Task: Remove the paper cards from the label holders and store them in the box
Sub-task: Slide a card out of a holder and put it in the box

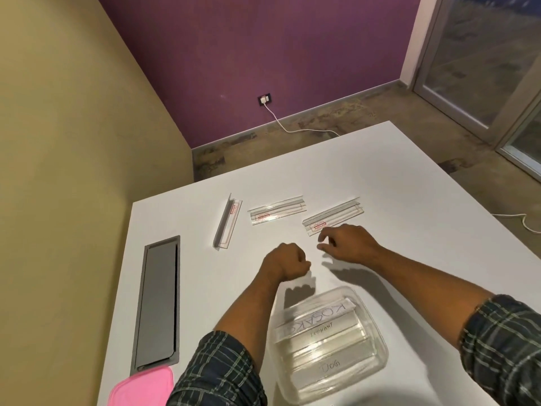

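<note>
Nearest us sits the clear box (330, 344), and we can read cards (319, 317) already lying in it, marked KOSAKO, ELEPHANT and DOG, so we judge that part of the job done. Beyond the box our left hand (288, 262) hovers with its fingers curled into a loose fist; we see nothing in it. Beyond the box and a little right, our right hand (348, 243) reaches with thumb and forefinger parted and bent, just short of the near end of the right holder (333, 216), gripping nothing yet. We think it is shaped that way to pinch that end, or the card inside, while the left hand waits close by to steady the holder. 3 clear holders lie in a row beyond the box: the right one, a middle one (276, 212) and a left one (227, 221) standing on its edge; each shows a red-printed insert, so we judge all 3 still hold cards. The box has no lid on, so dropping cards in is unobstructed; its pink lid (140, 388) lies left of the box at the table (409, 230) edge, beside a grey cable hatch (158, 303). Nothing stands between the hands and the holders.
</note>
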Motion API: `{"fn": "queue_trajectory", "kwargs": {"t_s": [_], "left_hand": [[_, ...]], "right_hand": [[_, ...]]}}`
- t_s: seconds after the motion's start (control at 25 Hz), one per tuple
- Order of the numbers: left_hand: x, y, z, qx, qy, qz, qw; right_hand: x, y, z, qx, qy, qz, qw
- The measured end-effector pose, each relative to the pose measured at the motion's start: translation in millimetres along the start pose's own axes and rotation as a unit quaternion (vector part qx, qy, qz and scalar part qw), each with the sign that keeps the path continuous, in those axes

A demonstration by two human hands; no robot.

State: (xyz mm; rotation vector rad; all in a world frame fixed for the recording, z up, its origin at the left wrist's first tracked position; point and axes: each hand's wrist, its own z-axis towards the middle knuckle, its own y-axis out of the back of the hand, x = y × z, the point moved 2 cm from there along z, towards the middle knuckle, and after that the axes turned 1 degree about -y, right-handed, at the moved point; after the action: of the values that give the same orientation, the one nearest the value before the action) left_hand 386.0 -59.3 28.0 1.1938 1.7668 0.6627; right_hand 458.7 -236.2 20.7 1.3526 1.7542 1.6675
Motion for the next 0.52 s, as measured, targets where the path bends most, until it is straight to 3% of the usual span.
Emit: {"fn": "queue_trajectory", "kwargs": {"t_s": [0.2,0.32,0.44,0.52], "left_hand": [[11.9,8.7,53.8,-0.032,0.036,0.008,0.999],[7.8,1.8,82.9,-0.049,0.028,0.027,0.998],[2.1,-6.6,111.1,-0.065,0.013,0.034,0.997],[-1.7,-9.9,127.6,-0.059,0.001,0.051,0.997]], "right_hand": [[-52.0,-19.4,59.3,0.017,-0.208,0.182,0.961],[-71.0,-30.6,85.3,-0.030,-0.257,0.271,0.927],[-81.6,-42.5,106.7,-0.056,-0.300,0.417,0.856],[-87.8,-48.3,117.6,-0.064,-0.329,0.445,0.830]]}}
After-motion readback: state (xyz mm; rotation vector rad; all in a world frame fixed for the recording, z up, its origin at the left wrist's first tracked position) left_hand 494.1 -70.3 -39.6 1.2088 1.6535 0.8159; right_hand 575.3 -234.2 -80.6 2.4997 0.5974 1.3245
